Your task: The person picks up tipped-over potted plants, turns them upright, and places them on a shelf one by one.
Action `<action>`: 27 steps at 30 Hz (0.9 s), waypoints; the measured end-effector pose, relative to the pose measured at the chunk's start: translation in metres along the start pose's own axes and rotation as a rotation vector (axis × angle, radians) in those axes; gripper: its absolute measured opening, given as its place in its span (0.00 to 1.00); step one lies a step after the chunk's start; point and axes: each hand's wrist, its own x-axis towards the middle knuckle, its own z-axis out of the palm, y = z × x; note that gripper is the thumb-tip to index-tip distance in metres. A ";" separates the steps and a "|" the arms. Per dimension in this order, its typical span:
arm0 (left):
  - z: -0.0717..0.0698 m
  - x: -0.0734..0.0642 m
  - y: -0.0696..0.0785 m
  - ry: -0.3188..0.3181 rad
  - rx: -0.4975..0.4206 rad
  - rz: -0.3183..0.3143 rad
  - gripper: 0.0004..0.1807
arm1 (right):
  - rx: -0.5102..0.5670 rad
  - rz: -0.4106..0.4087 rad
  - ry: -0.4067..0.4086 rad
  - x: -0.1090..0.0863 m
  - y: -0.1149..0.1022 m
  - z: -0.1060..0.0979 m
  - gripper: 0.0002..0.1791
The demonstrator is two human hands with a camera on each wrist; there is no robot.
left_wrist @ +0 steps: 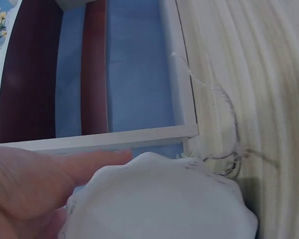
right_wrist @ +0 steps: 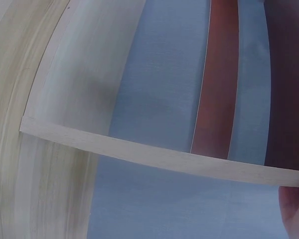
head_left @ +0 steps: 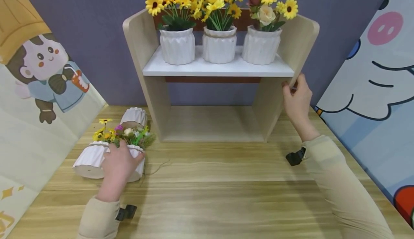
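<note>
My left hand [head_left: 120, 161] grips a white ribbed flowerpot [head_left: 138, 165] that lies on its side with mixed small flowers [head_left: 129, 133]. In the left wrist view, the pot's pale round bottom [left_wrist: 159, 199] faces the camera and my thumb lies along its side. A second white pot [head_left: 92, 160] with yellow flowers lies against it on the left. My right hand [head_left: 298, 97] holds the front edge of the right side panel of a wooden shelf [head_left: 275, 99]. Only a bit of that hand shows in the right wrist view.
Three white pots stand on the shelf's white upper board [head_left: 220, 70]: two with yellow daisies, the right one [head_left: 262, 46] with roses too. Another white pot [head_left: 134, 116] lies behind the left hand. A loose string [head_left: 158, 168] trails on the wooden table [head_left: 207, 196]. Cartoon panels flank both sides.
</note>
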 end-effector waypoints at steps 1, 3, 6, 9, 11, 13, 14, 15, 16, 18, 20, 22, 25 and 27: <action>0.000 0.000 0.000 -0.027 0.001 -0.010 0.49 | -0.002 -0.001 0.003 0.000 0.000 0.000 0.18; 0.001 0.000 0.000 -0.058 0.005 -0.021 0.51 | -0.003 -0.001 0.007 0.000 0.000 0.000 0.17; 0.003 0.001 -0.002 -0.054 0.015 -0.015 0.53 | -0.001 0.002 0.005 -0.001 0.001 0.000 0.17; 0.004 0.001 -0.004 -0.025 -0.025 -0.006 0.53 | 0.000 0.002 0.003 -0.001 0.001 0.000 0.17; 0.004 0.001 -0.005 0.000 -0.060 -0.007 0.51 | -0.001 0.000 0.006 -0.001 0.001 0.000 0.17; 0.004 0.000 -0.007 0.024 -0.093 0.001 0.49 | 0.000 -0.002 0.011 0.000 0.000 0.000 0.17; 0.004 -0.001 -0.008 0.044 -0.107 0.008 0.48 | -0.001 -0.004 0.014 0.000 0.000 0.000 0.17; 0.003 -0.001 -0.009 0.063 -0.120 0.015 0.47 | -0.001 -0.006 0.015 0.000 0.001 0.000 0.17; 0.003 -0.002 -0.010 0.081 -0.134 0.021 0.46 | 0.000 -0.006 0.015 0.000 0.001 0.000 0.17; 0.003 -0.003 -0.013 0.125 -0.158 0.042 0.44 | 0.003 -0.009 0.016 0.000 0.001 0.001 0.17; 0.002 -0.004 -0.014 0.159 -0.176 0.057 0.42 | 0.003 -0.009 0.018 -0.001 0.001 0.001 0.17; 0.003 -0.006 -0.015 0.179 -0.191 0.063 0.41 | 0.004 -0.008 0.022 -0.001 0.001 0.001 0.17; 0.005 -0.007 -0.016 0.210 -0.202 0.069 0.41 | 0.005 -0.008 0.025 -0.001 0.001 0.001 0.17; 0.006 -0.007 -0.016 0.238 -0.211 0.066 0.40 | 0.006 -0.010 0.023 0.000 0.001 0.000 0.17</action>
